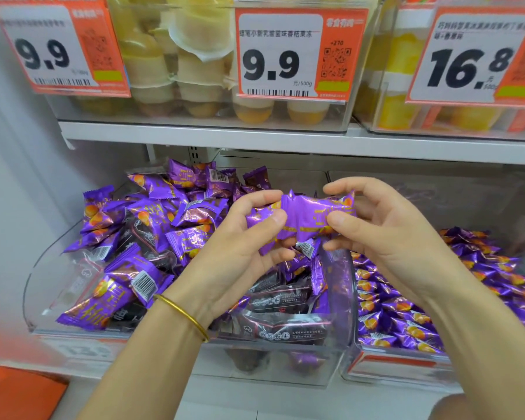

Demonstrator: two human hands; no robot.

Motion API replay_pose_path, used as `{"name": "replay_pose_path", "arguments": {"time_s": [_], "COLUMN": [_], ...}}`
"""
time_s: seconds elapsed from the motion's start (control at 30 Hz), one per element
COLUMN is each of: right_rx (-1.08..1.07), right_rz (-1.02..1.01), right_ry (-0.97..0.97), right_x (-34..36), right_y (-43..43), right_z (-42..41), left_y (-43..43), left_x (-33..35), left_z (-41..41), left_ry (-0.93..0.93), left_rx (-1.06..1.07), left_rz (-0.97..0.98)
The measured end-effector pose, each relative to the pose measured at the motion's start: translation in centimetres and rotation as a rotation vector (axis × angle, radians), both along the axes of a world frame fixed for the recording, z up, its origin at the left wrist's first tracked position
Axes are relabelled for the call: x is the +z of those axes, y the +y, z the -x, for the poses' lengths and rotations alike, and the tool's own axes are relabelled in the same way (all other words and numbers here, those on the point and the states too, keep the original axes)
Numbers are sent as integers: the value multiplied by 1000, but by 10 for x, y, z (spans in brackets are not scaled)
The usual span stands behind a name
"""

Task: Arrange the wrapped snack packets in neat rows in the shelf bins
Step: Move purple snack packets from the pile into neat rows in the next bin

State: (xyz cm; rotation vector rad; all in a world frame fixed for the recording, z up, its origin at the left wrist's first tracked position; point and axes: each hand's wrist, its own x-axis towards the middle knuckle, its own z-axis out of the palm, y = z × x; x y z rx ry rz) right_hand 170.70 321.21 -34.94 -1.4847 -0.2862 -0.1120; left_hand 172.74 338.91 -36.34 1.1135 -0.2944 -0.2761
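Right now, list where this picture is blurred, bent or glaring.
Head view: soft blur at the edges, worst over the left price tag and bottom-left corner; wide-angle bend tilts the shelf edge; light glints on the purple packets between the left hand and right hand.

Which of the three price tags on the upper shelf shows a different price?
The right-hand tag: it reads 16.8, while the left tag and the middle tag both read 9.9.

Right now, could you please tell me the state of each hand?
Left hand: closed, holding purple packets.
Right hand: closed, fingers pinching the other end of the same packets.
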Motion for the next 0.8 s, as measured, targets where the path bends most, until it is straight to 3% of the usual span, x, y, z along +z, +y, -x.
{"name": "replay_pose_path", "arguments": {"time_s": [0.13, 0.3, 0.47, 0.63, 0.7, 0.8], "right_rx": [78, 51, 34, -166, -305, -350], "right_rz": [83, 352, 416, 539, 720, 1257], "right_ry": [-44, -112, -75, -54, -8, 57], "right_x": [2, 11, 22, 40, 42, 34], "right_y": [-2, -14, -53, -136, -172, -211], "right_z": [3, 8, 32, 72, 82, 79], "left_y": [2, -6, -47, -121, -150, -189], "left_x": [-1, -1, 9, 17, 13, 3], "left_z": [1, 3, 14, 24, 26, 26], "left_ry": [-84, -201, -293, -296, -275, -184], "left_rx": [-17, 36, 4, -70, -89, -137], "left_rz": [-45, -190, -259, -286, -293, -296]}}
